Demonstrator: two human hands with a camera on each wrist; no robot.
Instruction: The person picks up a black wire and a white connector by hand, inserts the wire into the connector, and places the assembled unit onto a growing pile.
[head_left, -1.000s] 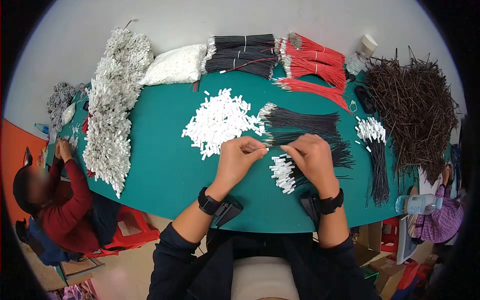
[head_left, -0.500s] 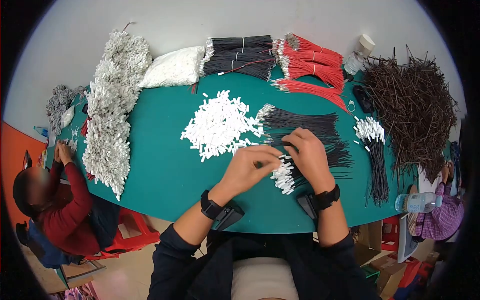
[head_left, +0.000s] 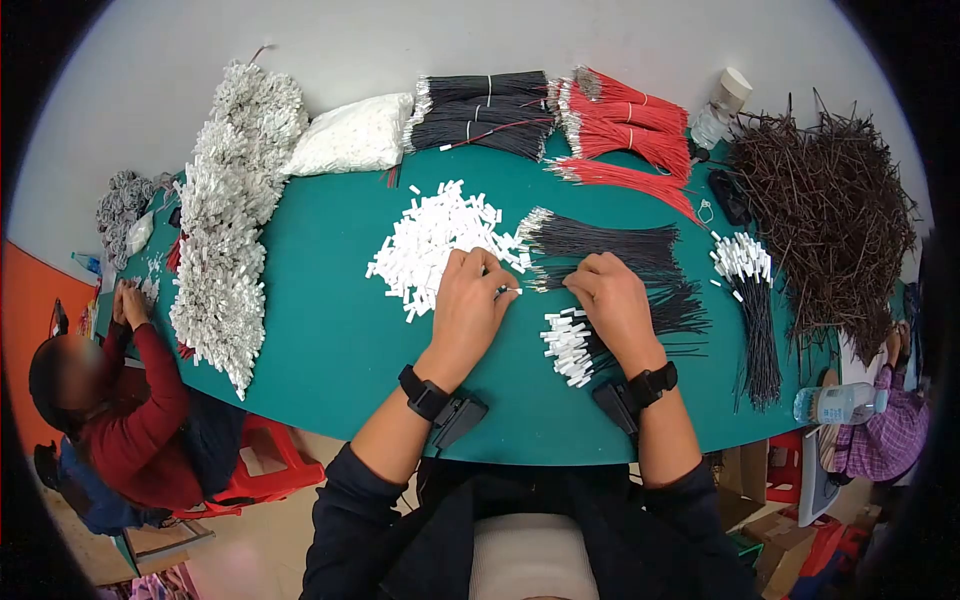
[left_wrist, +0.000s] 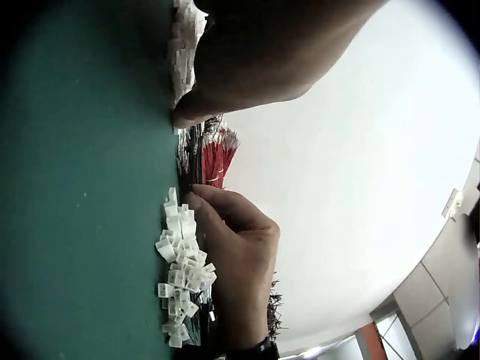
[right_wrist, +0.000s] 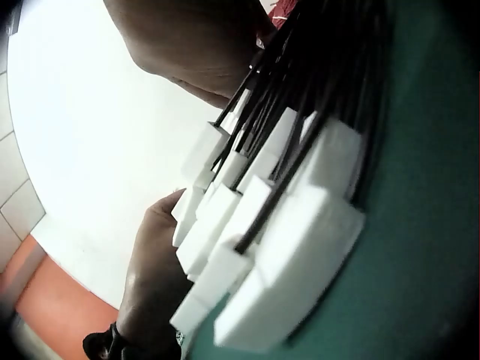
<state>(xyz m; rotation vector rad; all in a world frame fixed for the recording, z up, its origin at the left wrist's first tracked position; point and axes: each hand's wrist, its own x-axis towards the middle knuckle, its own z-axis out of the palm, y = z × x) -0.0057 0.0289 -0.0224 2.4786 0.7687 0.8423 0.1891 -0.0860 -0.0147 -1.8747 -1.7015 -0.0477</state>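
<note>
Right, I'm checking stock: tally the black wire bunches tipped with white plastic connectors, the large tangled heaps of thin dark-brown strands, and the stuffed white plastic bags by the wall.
Black wire bunches tipped with white plastic connectors: 2 (one partly hidden by the right hand, one farther right)
Large tangled dark-brown heap: 1
Stuffed white plastic bag: 1
Total: 4

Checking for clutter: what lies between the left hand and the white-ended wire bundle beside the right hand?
Bare green tabletop lies between the left hand and the wire bundle, as the head view shows; the hand pinches a small white piece.
</note>
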